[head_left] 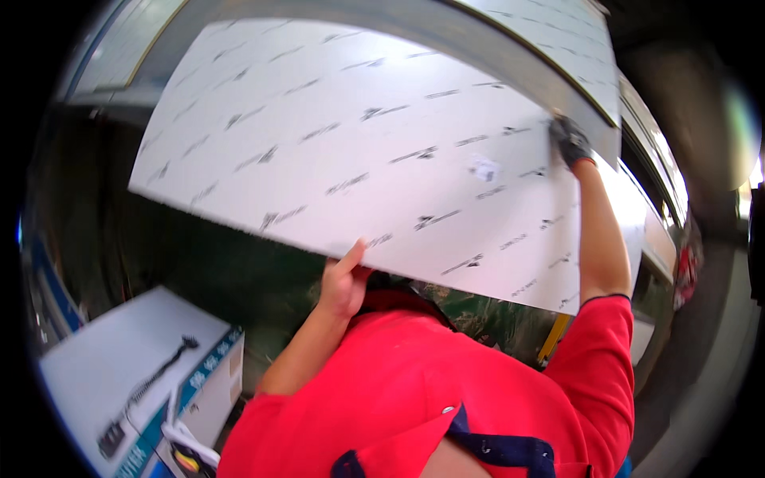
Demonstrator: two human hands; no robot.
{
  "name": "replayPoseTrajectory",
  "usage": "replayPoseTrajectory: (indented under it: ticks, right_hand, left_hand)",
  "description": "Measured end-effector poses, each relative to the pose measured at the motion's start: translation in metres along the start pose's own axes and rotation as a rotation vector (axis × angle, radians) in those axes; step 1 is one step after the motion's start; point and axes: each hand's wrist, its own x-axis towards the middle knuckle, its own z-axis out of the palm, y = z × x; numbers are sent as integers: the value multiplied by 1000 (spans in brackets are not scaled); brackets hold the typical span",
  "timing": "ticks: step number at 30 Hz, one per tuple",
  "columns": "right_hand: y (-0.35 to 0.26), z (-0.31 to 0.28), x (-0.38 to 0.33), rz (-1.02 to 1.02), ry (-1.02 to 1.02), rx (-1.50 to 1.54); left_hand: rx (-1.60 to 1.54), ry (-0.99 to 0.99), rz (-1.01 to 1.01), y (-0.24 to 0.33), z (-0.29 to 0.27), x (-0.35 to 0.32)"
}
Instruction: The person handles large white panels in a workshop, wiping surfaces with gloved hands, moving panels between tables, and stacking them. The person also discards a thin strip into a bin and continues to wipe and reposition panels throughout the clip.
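A large white panel with rows of small dark printing lies across the view in front of me, slightly tilted. My left hand, bare, holds its near edge with the thumb on top; the fingers are hidden beneath. At the panel's far right corner my right hand, in a dark glove with an orange cuff, is closed at the edge, its fingertips partly out of sight. A small pale label sits on the panel's surface near the right side.
Beyond the panel stands a grey metal surface with another printed white sheet behind it. At lower left, a white-topped box with a blue side band carries a black cable. A yellow bar shows below the panel.
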Motion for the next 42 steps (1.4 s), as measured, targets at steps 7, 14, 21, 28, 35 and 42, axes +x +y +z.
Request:
replayPoseTrajectory:
  ticks: [7,14,21,28,35,42]
  right_hand:
    - [57,-62,93,-21,-67,-129]
    - [100,-56,150,284,-232,-24]
    - [154,-118,185,295,-232,96]
    - [256,-184,138,286,-134,194]
    - [332,-306,119,307,20,186]
    - [311,-276,32,256,70,158]
  left_hand:
    - [-14,63,-171,-11,67,49]
    - [-50,-14,-222,-43,126,76]
    - [113,-19,-204,-95,215,105]
    - [270,46,-169,-163,265,90]
    - [407,55,-271,-160,374,27]
    - [259,-55,-301,-193,296,-46]
